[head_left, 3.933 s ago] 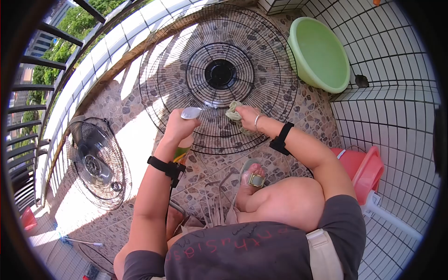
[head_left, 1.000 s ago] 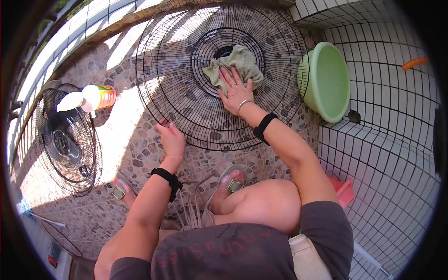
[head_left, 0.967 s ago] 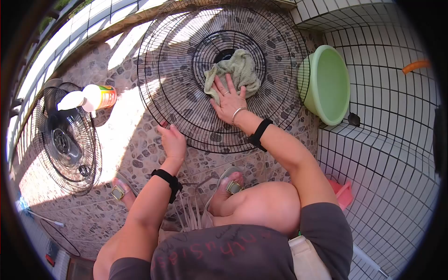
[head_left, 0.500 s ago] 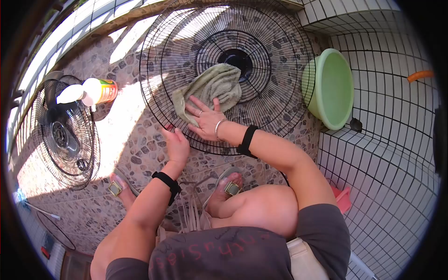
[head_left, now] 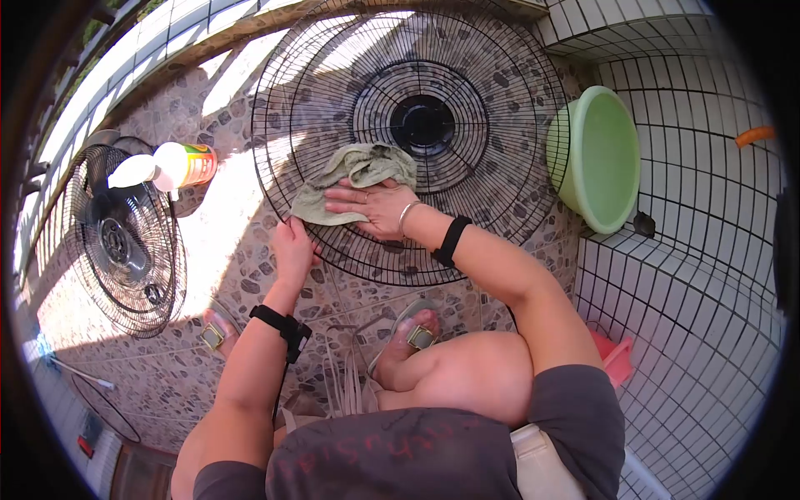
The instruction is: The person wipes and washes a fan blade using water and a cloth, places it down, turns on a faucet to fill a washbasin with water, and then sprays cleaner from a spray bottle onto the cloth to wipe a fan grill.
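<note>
A large round black wire fan guard (head_left: 500, 158) with a dark hub lies flat on the pebbled floor. My right hand (head_left: 375, 208) presses a damp greenish cloth (head_left: 333, 179) against the wires at the guard's lower left, its palm down and fingers stretched over the cloth. At the guard's lower-left rim, my left hand (head_left: 295, 250) has its fingers closed on the outer wire.
A spray bottle (head_left: 187, 167) stands at the left beside a smaller fan guard (head_left: 125, 242) with dark blades. A green basin (head_left: 604, 158) touches the large guard's right side near the tiled wall (head_left: 692, 200). A pink container (head_left: 615, 358) is at lower right.
The spray bottle has left my left hand, which now grips the rim. My right hand has slid the cloth from the hub toward the lower left, spreading it under the palm.
</note>
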### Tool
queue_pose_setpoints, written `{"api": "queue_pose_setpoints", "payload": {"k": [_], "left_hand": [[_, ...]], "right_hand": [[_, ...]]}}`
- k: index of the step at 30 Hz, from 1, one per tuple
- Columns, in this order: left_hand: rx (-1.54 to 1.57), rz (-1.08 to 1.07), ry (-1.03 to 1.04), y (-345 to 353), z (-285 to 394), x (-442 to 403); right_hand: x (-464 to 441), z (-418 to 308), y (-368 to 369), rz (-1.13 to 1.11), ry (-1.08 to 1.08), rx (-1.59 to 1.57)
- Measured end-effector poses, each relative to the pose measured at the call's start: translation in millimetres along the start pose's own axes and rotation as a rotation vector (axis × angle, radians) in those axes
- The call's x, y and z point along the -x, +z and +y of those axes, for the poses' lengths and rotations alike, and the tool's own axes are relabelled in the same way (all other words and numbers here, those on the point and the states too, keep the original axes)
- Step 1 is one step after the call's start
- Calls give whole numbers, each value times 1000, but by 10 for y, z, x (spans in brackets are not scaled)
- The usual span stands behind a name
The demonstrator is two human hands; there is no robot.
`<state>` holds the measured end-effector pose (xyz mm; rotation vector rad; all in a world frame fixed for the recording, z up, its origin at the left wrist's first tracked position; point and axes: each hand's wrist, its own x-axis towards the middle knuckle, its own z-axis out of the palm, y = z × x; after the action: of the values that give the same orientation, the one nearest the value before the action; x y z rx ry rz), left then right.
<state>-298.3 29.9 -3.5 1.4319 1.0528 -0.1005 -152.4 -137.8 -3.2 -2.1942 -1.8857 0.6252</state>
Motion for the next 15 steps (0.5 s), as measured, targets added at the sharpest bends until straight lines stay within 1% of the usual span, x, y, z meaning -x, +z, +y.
{"api": "queue_pose_setpoints", "payload": {"k": [1,2,4,5,6,7,8,10,11,12,13,14,15], "left_hand": [[26,-24,-26,83,-48,55],[46,-95,-98,168,5,122],[77,-228,-155,318,15,171],[79,-231,-153,384,6,206],[162,-260,-213,437,-23,266],[247,-282,-269,471,-43,305],[250,-280,-261,502,-61,331],[282,-315,-306,518,-116,411],[285,-327,-316,509,-129,429],[274,-328,-322,509,-158,451],[305,-323,-326,543,-191,483],[343,-315,-323,581,-200,508],[358,-330,-348,593,-186,548]], "right_hand": [[29,166,-53,47,106,90],[82,253,-180,25,265,134],[95,429,-202,219,570,232],[43,457,-104,300,588,124],[4,264,-72,295,595,123],[-49,-36,-73,140,461,109],[-75,-193,-86,-9,322,100],[-51,-224,-44,-156,158,-212],[6,-23,-13,-76,94,9],[70,174,-169,-39,259,-67],[148,396,-311,87,488,75],[229,742,-288,254,625,55],[223,735,-272,247,674,267]]}}
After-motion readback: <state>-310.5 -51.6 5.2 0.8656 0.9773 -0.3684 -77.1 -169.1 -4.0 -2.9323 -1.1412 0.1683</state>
